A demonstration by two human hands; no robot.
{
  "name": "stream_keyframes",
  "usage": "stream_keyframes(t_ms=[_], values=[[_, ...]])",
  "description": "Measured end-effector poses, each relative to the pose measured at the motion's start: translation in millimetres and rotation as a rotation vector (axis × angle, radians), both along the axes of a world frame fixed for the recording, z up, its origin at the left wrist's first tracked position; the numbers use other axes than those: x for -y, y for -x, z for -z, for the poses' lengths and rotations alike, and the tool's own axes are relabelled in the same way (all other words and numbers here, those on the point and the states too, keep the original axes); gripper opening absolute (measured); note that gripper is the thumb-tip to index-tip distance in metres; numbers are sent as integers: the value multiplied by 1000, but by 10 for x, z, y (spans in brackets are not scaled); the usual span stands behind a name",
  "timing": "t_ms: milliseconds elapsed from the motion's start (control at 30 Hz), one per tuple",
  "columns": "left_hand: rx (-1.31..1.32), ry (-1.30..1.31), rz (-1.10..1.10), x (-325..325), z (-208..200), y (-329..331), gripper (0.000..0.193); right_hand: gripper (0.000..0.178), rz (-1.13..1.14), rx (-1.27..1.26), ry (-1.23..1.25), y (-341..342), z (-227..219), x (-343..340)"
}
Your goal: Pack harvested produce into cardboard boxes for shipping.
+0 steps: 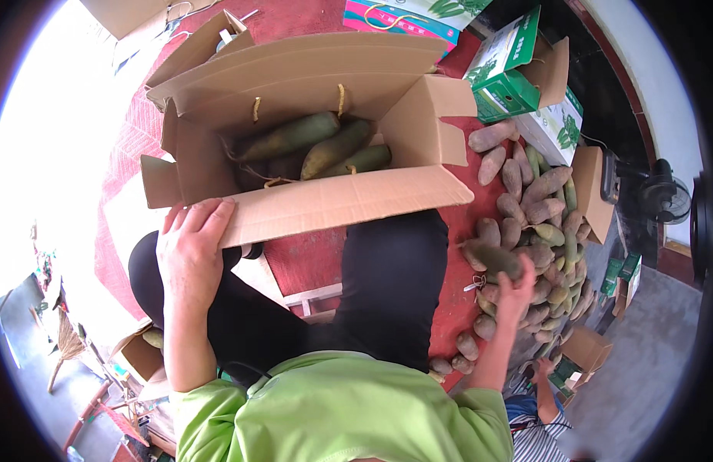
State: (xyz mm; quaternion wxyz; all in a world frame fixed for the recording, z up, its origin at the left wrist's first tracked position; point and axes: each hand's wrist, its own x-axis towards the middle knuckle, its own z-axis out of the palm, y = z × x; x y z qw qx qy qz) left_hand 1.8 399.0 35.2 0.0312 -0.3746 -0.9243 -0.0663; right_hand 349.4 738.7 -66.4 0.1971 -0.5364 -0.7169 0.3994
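An open cardboard box (pixel 402 123) stands before my knees, its flaps spread. Inside lie several long green radishes (pixel 291 137), partly in shadow. My left hand (pixel 193 250) is closed over the left end of the near flap (pixel 341 206), fingers on top and thumb side at the edge. Off to the right, my right hand (pixel 515 289) grips one end of a dull green radish (pixel 491 258). It is just above a large heap of radishes (pixel 537 212), some green and some brownish with soil.
Green and white cartons (pixel 510 69) stand beyond the heap, and a pink and blue carton (pixel 402 27) is at the far side. A black fan (pixel 664 192) sits at the right. A co-worker's arm (pixel 546 389) shows at the lower right. Red matting (pixel 302 266) covers the floor.
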Motion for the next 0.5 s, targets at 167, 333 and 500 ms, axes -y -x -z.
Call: stream_keyframes(t_ms=[167, 333, 500], values=[[23, 2, -23, -11, -16, 16, 31, 55, -98, -399, -362, 655, -1014, -203], [29, -24, -6, 7, 2, 46, 31, 54, -340, -753, -355, 1244, -1637, -288], [31, -37, -20, -14, 10, 25, 31, 55, -533, -763, -99, 2003, -1511, -123]])
